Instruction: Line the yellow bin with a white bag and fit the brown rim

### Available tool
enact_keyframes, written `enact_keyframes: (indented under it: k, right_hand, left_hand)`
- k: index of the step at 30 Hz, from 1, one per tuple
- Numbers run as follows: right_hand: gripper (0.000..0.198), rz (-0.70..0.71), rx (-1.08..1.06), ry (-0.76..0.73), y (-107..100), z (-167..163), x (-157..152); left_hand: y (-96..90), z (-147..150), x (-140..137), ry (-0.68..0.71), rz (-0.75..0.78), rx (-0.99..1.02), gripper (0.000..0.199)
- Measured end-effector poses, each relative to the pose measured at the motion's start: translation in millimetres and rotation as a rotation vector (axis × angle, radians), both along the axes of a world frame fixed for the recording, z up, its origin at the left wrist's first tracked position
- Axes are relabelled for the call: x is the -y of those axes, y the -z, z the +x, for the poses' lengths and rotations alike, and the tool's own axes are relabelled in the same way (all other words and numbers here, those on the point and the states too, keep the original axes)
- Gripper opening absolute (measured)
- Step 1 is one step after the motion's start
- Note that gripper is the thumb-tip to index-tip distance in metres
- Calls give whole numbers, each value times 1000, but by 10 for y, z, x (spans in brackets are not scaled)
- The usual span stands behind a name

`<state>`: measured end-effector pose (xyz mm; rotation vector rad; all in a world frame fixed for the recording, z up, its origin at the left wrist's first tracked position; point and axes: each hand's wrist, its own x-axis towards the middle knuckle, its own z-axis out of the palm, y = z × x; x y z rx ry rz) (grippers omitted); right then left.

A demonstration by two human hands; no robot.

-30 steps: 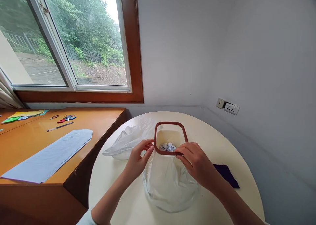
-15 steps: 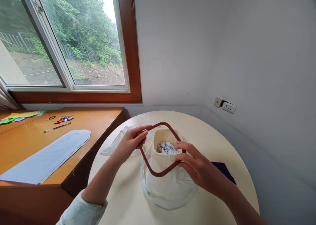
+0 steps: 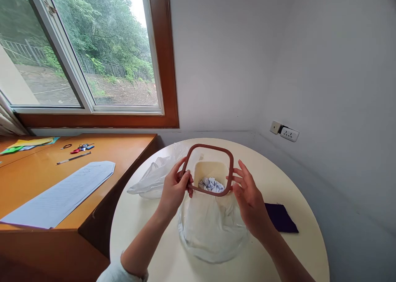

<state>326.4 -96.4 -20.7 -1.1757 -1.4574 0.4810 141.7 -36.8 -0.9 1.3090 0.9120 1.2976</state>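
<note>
Right now the left hand (image 3: 175, 188) grips a reddish-brown frame (image 3: 231, 166) by its left side, the thumb on the near face and the other fingers curled behind. The right hand (image 3: 252, 203) is loosely spread at the opposite side, its index finger raised and some fingertips reaching behind the bar; how firmly they press on it I cannot tell. The frame, a rounded square ring, is held up at a tilt above the round table (image 3: 278, 175), and through it the mouth of a cream bin (image 3: 212, 168) shows. Crumpled paper (image 3: 211, 184), white with dark marks, lies inside the bin. Around the outside of the bin hangs a translucent plastic bag (image 3: 213, 228), its edge spread in a wide loop on the tabletop. Another clear plastic bag (image 3: 151, 177) lies rumpled on the table beyond the left hand, and a dark purple cloth (image 3: 281, 218) lies flat to the right, near the right forearm. On the orange-brown desk (image 3: 136, 148) at the left rest a stack of paper sheets (image 3: 64, 195), a pen (image 3: 73, 158), a dark ring (image 3: 66, 146) and some coloured papers (image 3: 31, 142). A white socket (image 3: 289, 134) sits on the wall (image 3: 340, 88) at right
</note>
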Motion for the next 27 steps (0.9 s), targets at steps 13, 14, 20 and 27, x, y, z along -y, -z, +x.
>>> enact_keyframes:
  k: [13,14,20,27]
  right_hand:
    - [48,-119,37,2,-224,158,-194]
    - [48,-144,30,-23,-259,177,-219]
    - [60,-189,-361,-175,-377,184,-352]
    - [63,-110,-358,-111,-118,52,-238]
  left_hand:
    - [-164,-36,84,28,133,-227,53]
    - [-182,-61,60,46,141,-280,50]
    - [-168,-69,-96,-19,85,-351,38]
    - [0,15,-194,-180,129,-365,35]
